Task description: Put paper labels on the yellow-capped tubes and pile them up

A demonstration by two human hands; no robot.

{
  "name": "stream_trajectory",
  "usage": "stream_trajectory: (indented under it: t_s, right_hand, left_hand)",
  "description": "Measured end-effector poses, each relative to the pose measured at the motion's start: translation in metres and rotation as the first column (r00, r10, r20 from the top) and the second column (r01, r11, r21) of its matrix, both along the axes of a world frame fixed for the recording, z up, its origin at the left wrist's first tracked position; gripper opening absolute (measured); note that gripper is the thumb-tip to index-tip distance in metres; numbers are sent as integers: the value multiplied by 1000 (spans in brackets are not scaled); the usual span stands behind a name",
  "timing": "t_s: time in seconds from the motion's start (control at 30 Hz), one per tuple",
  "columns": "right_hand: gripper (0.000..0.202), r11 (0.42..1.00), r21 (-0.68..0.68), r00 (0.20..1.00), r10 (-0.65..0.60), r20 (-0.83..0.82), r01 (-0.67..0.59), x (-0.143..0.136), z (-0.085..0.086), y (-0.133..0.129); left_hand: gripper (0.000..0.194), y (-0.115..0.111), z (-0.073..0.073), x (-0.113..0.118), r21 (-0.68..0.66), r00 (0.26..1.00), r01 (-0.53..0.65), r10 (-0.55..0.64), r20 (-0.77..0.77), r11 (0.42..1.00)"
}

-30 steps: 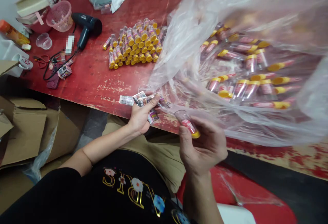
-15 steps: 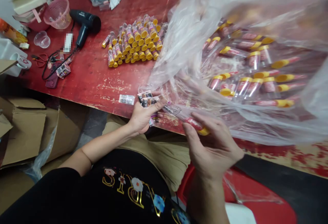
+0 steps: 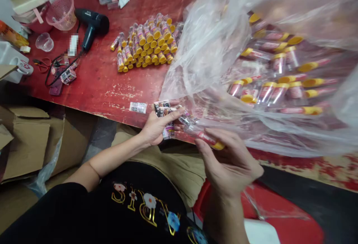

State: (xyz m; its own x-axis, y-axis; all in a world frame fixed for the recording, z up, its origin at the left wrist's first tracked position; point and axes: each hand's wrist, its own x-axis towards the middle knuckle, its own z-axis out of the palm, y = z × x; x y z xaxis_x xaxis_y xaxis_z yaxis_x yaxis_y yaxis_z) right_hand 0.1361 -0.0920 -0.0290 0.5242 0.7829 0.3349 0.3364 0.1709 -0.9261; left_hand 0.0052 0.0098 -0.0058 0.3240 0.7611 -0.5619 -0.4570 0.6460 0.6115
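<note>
My left hand [image 3: 159, 124] is closed around several printed plastic sleeves [image 3: 168, 131], thumb pressed on top. One clear sleeve [image 3: 185, 118] sticks out past the thumb toward the right. Between the thumb and fingers of my right hand [image 3: 226, 154] is a small clear tube [image 3: 206, 138] with a yellow cap and pink contents. Its far end meets the sleeve's end; whether it has gone inside I cannot tell. A single flat sleeve [image 3: 138, 107] lies on the red table left of my left hand.
A large clear plastic bag [image 3: 201, 57] with several yellow-capped tubes [image 3: 279, 64] covers the right side. Behind my left hand stands a stack of sleeved tubes [image 3: 148, 43]. A hair dryer [image 3: 91, 26], a pink basket [image 3: 60, 15] and a mug [image 3: 24, 66] are further left.
My right hand has moved slightly left with the tube, bringing it closer to the sleeve. The left hand has barely shifted. The bag's edge has moved a little.
</note>
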Motion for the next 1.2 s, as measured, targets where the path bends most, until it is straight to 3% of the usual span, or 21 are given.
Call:
stream_trajectory:
  t_s: [0.17,0.27,0.43,0.63,0.8,0.9,1.07,1.2]
  right_hand:
    - [24,995,-25,983,-97,-154,94,1,-3,-6]
    - [25,997,-20,985,-71,-155,68,1,-6,-5]
    - [25,996,81,996,-55,67,49,4,-4,-1]
    - [33,998,48,991,44,123,-50,8,1,-1]
    - [56,985,153,922,16,386,-81,10,1,-2]
    - [61,982,183,874,-58,482,-36,11,-3,-3]
    - [47,982,186,866,-104,488,14,13,-7,-7]
    - [26,994,100,951,-79,300,51,11,0,-11]
  left_hand:
    - [44,-1,2,0,-8,999,-34,34,-11,999]
    - [41,0,1,-1,-19,1000,-12,12,-2,1000]
    - [48,2,0,-3,-38,999,33,-32,17,999]
    - [50,1,-1,-3,-38,997,73,-73,20,997]
    - [57,-1,0,-2,-6,998,62,-62,17,998]
    - [66,-2,0,-3,25,999,32,-32,6,999]
    - [70,-5,-1,-5,40,995,101,-100,-24,994]
    - [67,-6,-3,-6,59,997,34,-30,-68,998]
